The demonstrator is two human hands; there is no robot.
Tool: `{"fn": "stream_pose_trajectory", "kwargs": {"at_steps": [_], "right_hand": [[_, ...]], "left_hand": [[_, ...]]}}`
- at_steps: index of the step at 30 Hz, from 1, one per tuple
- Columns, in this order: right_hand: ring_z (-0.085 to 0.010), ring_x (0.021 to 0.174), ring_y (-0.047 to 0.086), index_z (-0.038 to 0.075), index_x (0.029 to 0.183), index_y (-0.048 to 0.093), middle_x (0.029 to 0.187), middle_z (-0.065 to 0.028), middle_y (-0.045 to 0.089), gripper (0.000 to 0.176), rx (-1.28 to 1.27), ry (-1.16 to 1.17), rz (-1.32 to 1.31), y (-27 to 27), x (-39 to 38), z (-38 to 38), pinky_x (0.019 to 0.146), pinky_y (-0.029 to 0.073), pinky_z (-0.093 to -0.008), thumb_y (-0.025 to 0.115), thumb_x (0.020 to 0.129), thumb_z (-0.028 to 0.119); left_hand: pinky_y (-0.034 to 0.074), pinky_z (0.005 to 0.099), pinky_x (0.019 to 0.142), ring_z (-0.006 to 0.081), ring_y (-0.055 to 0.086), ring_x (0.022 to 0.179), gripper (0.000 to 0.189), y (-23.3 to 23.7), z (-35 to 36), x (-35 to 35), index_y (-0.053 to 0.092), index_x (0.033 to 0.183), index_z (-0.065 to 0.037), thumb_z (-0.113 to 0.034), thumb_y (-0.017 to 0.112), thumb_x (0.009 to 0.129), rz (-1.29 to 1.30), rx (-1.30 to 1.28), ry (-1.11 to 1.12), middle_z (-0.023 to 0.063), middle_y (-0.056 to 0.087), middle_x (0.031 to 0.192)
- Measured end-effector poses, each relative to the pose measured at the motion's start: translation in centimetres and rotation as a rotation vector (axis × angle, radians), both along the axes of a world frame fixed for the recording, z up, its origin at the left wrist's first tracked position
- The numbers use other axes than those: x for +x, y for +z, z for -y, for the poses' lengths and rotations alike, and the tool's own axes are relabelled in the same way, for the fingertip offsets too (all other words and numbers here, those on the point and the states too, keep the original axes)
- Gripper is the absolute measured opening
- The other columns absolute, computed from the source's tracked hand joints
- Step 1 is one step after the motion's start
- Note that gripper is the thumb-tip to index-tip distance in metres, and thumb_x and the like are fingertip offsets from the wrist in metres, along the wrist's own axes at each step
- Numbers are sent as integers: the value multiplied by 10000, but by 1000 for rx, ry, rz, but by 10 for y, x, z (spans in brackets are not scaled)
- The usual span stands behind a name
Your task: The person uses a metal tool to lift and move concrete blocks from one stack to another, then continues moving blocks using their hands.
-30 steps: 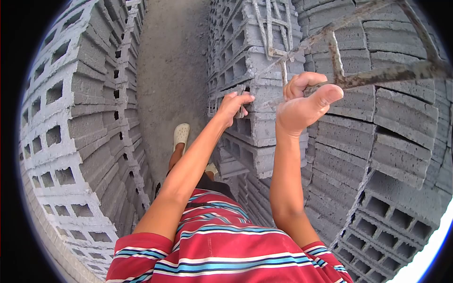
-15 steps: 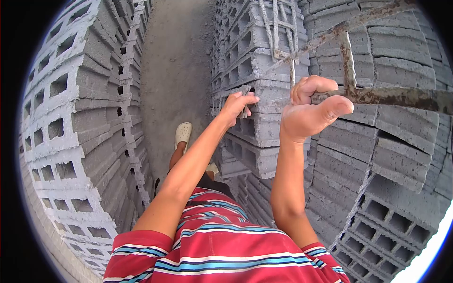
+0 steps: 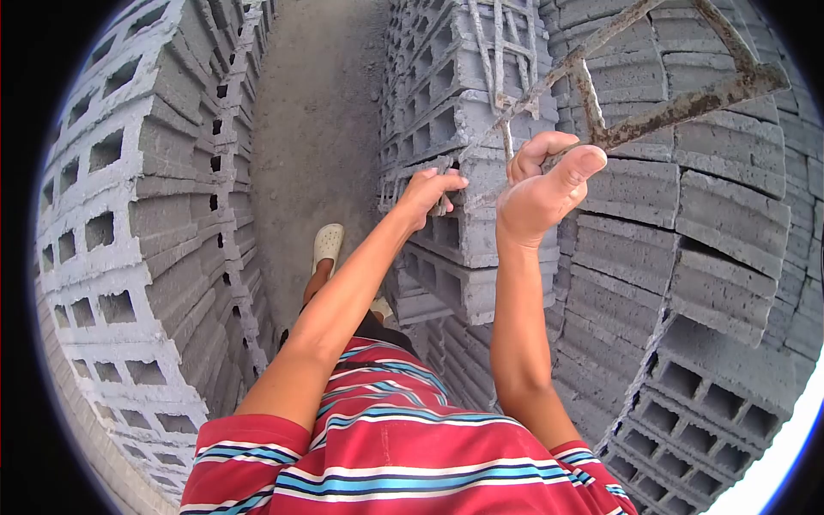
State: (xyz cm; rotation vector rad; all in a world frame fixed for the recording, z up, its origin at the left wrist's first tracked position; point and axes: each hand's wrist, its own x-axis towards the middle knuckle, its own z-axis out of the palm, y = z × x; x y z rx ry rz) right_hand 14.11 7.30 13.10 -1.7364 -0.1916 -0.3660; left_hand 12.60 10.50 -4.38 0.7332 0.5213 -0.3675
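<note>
My right hand (image 3: 539, 196) is closed around a bar of a rusty metal frame (image 3: 661, 118), thumb stretched out to the right. The frame is welded from long bars with short cross pieces, and its wide end angles up to the right over grey hollow concrete blocks. My left hand (image 3: 427, 193) is closed at the frame's other, grey-crusted end, beside the corner of a block stack (image 3: 481, 219). Its fingers partly hide what they grip. A second metal frame (image 3: 500, 56) lies against the top of that same stack.
A tall wall of hollow blocks (image 3: 103, 227) rises on the left. Between the stacks runs a dirt path (image 3: 313, 112), where a foot in a pale clog (image 3: 327, 243) stands. More blocks (image 3: 631, 184) are piled on the right, with open-celled ones (image 3: 687, 421) lower down.
The wide end of the metal frame has swung upward and to the left, bringing its far corner into sight. My right hand has shifted slightly left and up; my left hand stays nearly in place.
</note>
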Motion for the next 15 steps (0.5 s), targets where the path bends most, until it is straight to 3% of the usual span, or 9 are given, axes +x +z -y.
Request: {"fn": "stream_pose_trajectory", "kwargs": {"at_steps": [4, 7, 15], "right_hand": [[-74, 401, 237, 45, 623, 420, 474, 19, 280, 713, 21, 71, 138, 19, 0, 1, 394, 177, -220, 234, 823, 703], [-75, 400, 228, 53, 616, 397, 469, 21, 275, 705, -56, 20, 84, -2, 3, 4, 396, 168, -225, 232, 821, 706], [-70, 392, 234, 55, 600, 411, 463, 30, 256, 701, 34, 37, 116, 13, 1, 1, 399, 160, -222, 246, 827, 698]], "left_hand": [[400, 234, 457, 111, 480, 465, 465, -7, 0, -1, 527, 993, 57, -216, 700, 658, 27, 23, -40, 97, 584, 887], [403, 237, 459, 111, 481, 466, 457, -12, 3, 1, 534, 990, 51, -215, 699, 658, 19, 6, -30, 97, 585, 885], [404, 247, 468, 113, 483, 471, 519, -5, -1, -1, 511, 1036, 67, -219, 707, 650, 9, 3, -46, 99, 584, 899]]}}
